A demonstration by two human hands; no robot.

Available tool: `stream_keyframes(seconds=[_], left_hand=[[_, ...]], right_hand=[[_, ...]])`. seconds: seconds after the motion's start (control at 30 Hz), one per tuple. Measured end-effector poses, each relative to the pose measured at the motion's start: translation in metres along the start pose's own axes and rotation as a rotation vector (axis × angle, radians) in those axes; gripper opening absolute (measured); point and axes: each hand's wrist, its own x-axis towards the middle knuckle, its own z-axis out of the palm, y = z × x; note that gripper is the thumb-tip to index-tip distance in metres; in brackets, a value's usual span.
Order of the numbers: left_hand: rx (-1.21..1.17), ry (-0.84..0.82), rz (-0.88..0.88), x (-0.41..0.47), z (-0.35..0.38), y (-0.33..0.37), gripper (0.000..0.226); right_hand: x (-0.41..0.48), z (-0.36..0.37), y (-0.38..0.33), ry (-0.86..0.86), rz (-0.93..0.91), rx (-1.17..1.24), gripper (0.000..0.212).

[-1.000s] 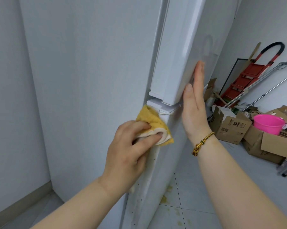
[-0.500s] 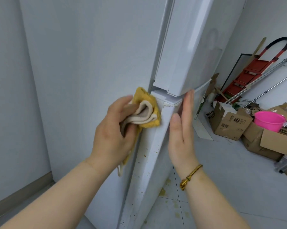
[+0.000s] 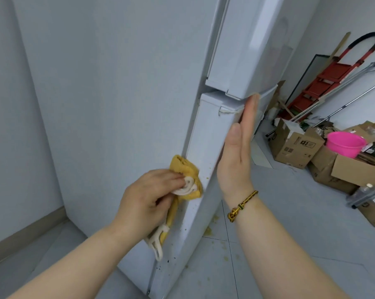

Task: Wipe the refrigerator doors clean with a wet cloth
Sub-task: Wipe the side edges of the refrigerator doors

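A white refrigerator stands in front of me, seen from its left side. Its upper door (image 3: 244,52) sits above the lower door (image 3: 206,134). My left hand (image 3: 147,199) grips a bunched yellow and white cloth (image 3: 188,180) and presses it against the left edge of the lower door, about a third of the way down. Brown specks dot that edge below the cloth. My right hand (image 3: 238,152) lies flat with straight fingers against the front of the lower door, its fingertips near the gap between the two doors.
The refrigerator's wide side panel (image 3: 117,104) fills the left. At the right, cardboard boxes (image 3: 294,145), a pink basin (image 3: 345,143), a red step ladder (image 3: 333,76) and metal poles (image 3: 352,96) crowd the floor. Yellowish stains (image 3: 210,229) mark the tiles by the refrigerator's foot.
My left hand has carried the cloth down the lower door's edge from just under the gap. My right hand has moved from the upper door's front to the lower door's.
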Motion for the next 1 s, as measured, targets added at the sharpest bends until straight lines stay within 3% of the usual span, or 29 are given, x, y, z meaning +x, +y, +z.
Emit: stream_keyframes(seconds=[0.13,0.23,0.4,0.6,0.7,0.9,1.0], left_hand=[[-0.079,0.186,0.017,0.053,-0.005,0.030,0.029],[-0.093,0.229,-0.009,0.054,0.006,0.033,0.029],[0.176,0.128,0.083,-0.009,0.021,0.023,0.027],[0.266,0.137,0.242,0.030,0.006,0.025,0.030],[0.259,0.148,0.224,0.037,0.010,0.024,0.033],[0.221,-0.068,0.153,-0.033,0.016,0.006,0.031],[0.218,-0.069,0.119,-0.034,0.007,0.000,0.030]], right_hand=[[0.001,-0.007,-0.002,-0.041,0.037,0.000,0.045],[0.002,-0.013,-0.003,-0.074,0.037,0.009,0.046],[0.000,-0.023,-0.002,-0.131,0.030,0.043,0.040],[0.000,-0.023,-0.005,-0.128,0.043,0.069,0.039],[0.000,-0.022,-0.007,-0.114,0.041,0.064,0.050],[-0.005,-0.019,-0.002,-0.105,-0.002,0.032,0.041],[-0.020,-0.017,0.009,-0.072,0.016,-0.007,0.038]])
